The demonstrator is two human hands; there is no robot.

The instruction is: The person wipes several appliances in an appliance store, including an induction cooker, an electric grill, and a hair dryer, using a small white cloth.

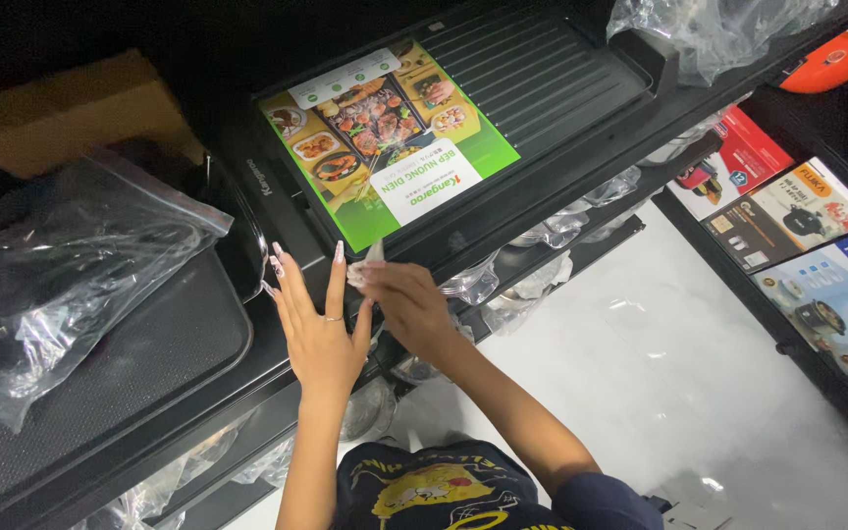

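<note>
Head view: the left hand [321,329] lies flat on the front edge of a black electric grill [542,74] that sits on a shelf [247,393] — its fingers [336,275] spread wide, long nails pointing at the green printed card [390,137] lying on the grill plate. Just beside it, the right hand [409,299] has its fingers pressed together, pinching a small white cloth [363,270] against the grill's edge, just below the card's near corner. Clear plastic bags [71,265] lie to the left — boxed appliances [797,221] stand on the right.
</note>
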